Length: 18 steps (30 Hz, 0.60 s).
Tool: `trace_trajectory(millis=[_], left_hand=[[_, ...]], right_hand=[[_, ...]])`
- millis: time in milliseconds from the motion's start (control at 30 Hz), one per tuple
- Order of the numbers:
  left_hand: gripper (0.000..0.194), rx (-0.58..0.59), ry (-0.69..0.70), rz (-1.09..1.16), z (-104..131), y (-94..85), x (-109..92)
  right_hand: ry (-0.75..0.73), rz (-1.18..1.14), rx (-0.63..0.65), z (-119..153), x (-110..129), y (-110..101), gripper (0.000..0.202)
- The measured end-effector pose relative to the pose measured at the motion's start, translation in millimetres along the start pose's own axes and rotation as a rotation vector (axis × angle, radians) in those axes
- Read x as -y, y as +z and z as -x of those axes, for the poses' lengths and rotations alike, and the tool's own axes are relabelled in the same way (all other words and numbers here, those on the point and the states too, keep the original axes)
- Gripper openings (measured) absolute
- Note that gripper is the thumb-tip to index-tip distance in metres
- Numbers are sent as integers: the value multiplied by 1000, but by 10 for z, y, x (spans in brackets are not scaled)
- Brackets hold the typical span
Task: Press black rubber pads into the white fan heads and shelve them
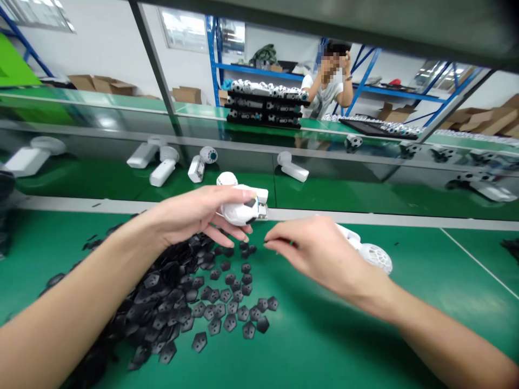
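Observation:
My left hand grips a white device with a ball-shaped head, its thumb on top. A black patch shows on the ball, and a metal piece shows at its right end. My right hand is just to the right, apart from the device, with thumb and forefinger pinched together. Whatever lies between those fingertips is too small to make out. Below both hands, black pentagon pieces lie scattered, and a thick pile of them spreads under my left forearm. Another white device with a perforated round end lies partly behind my right hand.
Several white devices lie on the green belt beyond the pale rail. Farther back, black racks hold black-and-white balls beside a person. A frame post stands at the left, and cardboard boxes are at the right.

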<state>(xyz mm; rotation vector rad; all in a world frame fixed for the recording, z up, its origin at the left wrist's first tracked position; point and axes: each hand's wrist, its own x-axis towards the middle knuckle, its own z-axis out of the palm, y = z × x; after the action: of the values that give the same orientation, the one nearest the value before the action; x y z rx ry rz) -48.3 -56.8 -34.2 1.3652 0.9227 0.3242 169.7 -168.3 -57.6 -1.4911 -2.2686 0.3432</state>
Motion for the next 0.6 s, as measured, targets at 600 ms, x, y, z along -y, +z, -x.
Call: trace_trajectory(millis=[600], left_hand=[[33,-275,746,-211,0,571,263]], right_hand=[[134,-1049,-475,-152,2,17,31]])
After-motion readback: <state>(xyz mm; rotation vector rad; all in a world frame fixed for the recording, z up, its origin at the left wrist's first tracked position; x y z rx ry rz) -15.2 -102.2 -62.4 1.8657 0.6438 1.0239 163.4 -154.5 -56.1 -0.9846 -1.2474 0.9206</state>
